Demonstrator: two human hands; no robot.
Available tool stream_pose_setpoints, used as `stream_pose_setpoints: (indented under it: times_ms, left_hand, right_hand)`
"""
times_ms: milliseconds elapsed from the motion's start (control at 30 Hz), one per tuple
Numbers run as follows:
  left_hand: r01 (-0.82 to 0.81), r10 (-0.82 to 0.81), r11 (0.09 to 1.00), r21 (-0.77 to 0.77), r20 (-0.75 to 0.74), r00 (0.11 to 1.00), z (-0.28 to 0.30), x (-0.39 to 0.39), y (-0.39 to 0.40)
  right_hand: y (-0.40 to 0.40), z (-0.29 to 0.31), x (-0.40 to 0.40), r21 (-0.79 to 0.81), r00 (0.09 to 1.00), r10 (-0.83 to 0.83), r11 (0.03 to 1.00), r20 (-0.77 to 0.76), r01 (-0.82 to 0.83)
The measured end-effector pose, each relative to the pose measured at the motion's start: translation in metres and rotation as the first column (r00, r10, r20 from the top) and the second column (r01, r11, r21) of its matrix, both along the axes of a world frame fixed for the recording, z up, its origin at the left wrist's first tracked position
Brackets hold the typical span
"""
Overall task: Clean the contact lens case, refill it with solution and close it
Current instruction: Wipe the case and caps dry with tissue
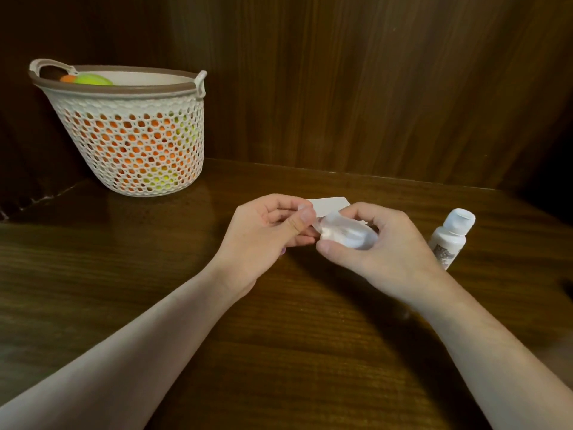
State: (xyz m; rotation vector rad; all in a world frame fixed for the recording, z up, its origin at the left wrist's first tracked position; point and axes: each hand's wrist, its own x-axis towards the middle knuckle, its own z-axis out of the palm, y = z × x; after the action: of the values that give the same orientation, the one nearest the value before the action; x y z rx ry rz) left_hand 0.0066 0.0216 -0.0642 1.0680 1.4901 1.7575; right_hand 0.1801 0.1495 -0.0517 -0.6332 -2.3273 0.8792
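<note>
I see both hands raised just above the dark wooden table [279,352], meeting near the centre of the view. The left hand [263,240] has its fingers [305,217] curled, the thumb and forefinger pinching the left end of the clear contact lens case [347,232]. The right hand [381,252] holds the other end, its thumb under the case at the near side and its fingers arched over the top, so both hands are closed narrowly on the same thing. The case itself is pale and blurred; I cannot tell whether its lids are on or off, nor whether any liquid is inside.

Just behind the hands, toward 12 o'clock, a small white card or paper [330,204] lies flat on the table, partly hidden by the fingertips. At about 3 o'clock from the case, just beside the right hand's wrist, a small white bottle of solution [449,240] stands tilted in the wide-angle view, with a white cap on top and a dark printed label low on its side.

Far off at 10 o'clock, against the wooden back wall, a cream openwork basket [139,156] with a brown rim sits on the table, holding orange and yellow-green balls [93,79] that show over the rim and through the mesh.
</note>
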Motion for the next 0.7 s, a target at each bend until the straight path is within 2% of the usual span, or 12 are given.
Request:
stream_pose_setpoints:
  times_ms: [100,267,400,567,700]
  left_hand:
    - [-0.002,0.002,1.0,-0.004,-0.03,1.0,-0.0004,0.0006,0.0002]
    - [0.015,-0.017,1.0,-0.011,-0.134,0.991,0.0001,0.0008,0.0007]
    - [0.083,-0.082,0.996,0.012,-0.105,0.991,-0.0008,0.0017,-0.0008]
    - [0.037,-0.035,0.999,0.025,-0.085,0.996,-0.0014,0.0014,-0.0002]
    - [0.033,-0.031,0.999,0.021,-0.082,0.996,-0.0021,0.0035,0.0007]
  right_hand:
    - [0.0022,0.0001,-0.0021,0.059,0.997,-0.069,0.996,0.034,0.067]
    - [0.0051,-0.0018,-0.0017,0.002,0.995,-0.098,0.995,-0.017,0.098]
    - [0.0024,-0.0015,-0.0025,-0.02,0.991,-0.114,0.993,-0.072,0.113]
    - [0.0008,0.0002,-0.0022,0.047,0.991,-0.132,0.99,-0.033,0.134]
    - [-0.003,0.0021,-0.0013,-0.016,0.993,-0.097,0.995,-0.06,0.096]
